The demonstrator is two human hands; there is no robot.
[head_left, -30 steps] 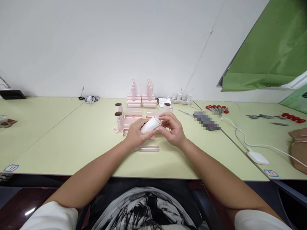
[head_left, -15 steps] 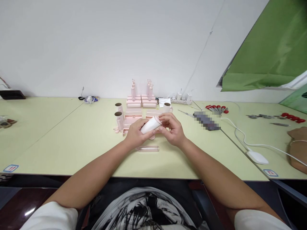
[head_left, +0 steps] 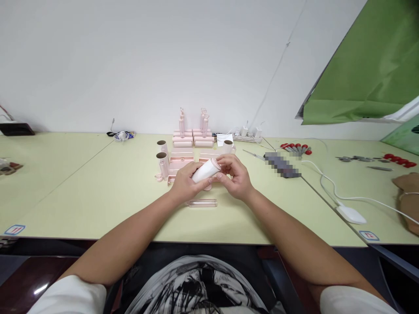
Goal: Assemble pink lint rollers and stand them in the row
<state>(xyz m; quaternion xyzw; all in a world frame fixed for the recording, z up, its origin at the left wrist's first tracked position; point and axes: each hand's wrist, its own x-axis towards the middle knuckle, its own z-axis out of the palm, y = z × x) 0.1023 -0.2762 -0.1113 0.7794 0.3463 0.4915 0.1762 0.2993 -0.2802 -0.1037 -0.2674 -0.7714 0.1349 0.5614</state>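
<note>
A white roll (head_left: 203, 172) with a pinkish end is tilted up to the right above the table. My left hand (head_left: 185, 182) is wrapped round its lower left part. The fingers of my right hand (head_left: 236, 178) are bent at the roll's pink end, thumb and fingertips touching it. Below the hands a clear pinkish tube (head_left: 203, 203) lies flat on the table. Behind them are pink trays (head_left: 182, 160), partly hidden by the hands. Two upright tubes with brown inner rims (head_left: 164, 163) stand to the left, another (head_left: 228, 146) to the right.
Pink cases (head_left: 182, 142) are stacked at the wall with slim pink bottles (head_left: 205, 125) upright on them. A power strip (head_left: 248, 138) lies behind. To the right are a blurred dark object (head_left: 282, 165), red-ended tools (head_left: 296, 147), and a white charger (head_left: 351, 215) with its cable.
</note>
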